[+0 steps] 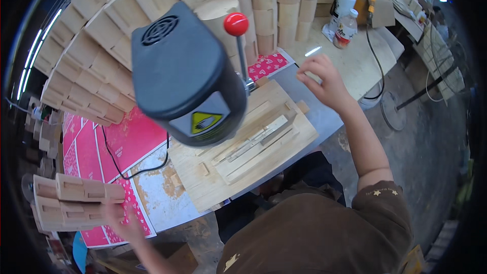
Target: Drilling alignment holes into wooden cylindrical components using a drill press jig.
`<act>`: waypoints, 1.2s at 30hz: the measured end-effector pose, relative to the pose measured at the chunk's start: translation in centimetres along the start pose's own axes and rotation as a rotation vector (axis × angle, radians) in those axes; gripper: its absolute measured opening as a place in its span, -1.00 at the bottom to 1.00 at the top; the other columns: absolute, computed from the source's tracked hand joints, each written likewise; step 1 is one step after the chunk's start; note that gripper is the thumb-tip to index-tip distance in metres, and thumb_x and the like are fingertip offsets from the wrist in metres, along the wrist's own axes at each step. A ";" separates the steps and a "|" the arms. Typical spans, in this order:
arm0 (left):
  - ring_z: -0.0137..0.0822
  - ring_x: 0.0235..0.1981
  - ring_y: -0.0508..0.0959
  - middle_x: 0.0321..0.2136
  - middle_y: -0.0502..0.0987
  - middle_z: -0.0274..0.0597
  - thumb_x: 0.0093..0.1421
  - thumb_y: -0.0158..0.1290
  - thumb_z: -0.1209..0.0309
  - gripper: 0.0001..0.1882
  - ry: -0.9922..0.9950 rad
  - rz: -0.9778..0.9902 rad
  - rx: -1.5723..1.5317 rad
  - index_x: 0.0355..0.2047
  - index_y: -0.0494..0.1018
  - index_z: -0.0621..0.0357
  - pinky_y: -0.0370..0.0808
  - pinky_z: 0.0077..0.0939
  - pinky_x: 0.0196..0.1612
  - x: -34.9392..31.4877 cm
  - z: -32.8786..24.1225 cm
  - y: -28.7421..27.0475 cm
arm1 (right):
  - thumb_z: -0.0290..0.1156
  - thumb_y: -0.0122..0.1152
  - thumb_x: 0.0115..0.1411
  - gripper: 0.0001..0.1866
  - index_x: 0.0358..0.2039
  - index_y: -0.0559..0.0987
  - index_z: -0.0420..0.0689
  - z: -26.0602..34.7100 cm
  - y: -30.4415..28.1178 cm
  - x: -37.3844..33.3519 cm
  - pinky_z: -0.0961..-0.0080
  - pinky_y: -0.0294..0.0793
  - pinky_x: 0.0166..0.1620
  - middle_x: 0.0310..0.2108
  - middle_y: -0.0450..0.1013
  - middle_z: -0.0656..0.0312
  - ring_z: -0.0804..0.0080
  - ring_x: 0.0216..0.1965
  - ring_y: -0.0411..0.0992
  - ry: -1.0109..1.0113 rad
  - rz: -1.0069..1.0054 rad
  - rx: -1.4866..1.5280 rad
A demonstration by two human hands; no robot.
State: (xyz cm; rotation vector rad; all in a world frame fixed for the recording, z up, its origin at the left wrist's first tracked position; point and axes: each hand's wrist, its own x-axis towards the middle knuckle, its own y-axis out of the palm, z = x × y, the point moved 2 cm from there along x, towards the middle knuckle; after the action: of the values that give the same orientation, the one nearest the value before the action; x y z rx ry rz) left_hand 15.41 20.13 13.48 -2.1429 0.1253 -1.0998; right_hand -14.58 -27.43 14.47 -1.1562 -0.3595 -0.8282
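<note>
I see smooth, curved pale-wood blocks [76,200] stacked at my left hand [124,223], too blurred for me to tell whether it grips them; rightward of it, a rounded dark-grey machine [182,71] hides part of the grooved wooden board [276,155]; my right hand [325,82] hangs loosely open, fingers bent, two bottles [346,29] beyond it

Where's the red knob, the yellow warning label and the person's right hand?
Red knob [236,24]: head view, middle of ball.
Yellow warning label [205,122]: head view, its centre.
Right hand [327,82]: head view, its middle.
</note>
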 end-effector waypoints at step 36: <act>-0.11 -0.24 0.47 -0.27 0.48 0.00 0.05 0.08 0.55 -0.65 0.019 0.142 -0.517 -0.12 0.37 0.37 0.36 -0.38 -0.09 -10.2 -17.3 9.6 | -0.41 0.37 -0.10 -0.27 0.08 0.24 -0.23 2.0 -3.0 1.4 0.31 0.38 0.04 -0.03 0.32 0.13 0.29 0.01 0.33 0.455 -0.571 1.248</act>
State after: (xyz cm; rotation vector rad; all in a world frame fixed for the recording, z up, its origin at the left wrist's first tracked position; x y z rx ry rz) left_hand -1.76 7.46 7.14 -2.5237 0.6202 -1.0886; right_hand -15.54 -26.66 18.15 0.3230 -0.6926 -1.0608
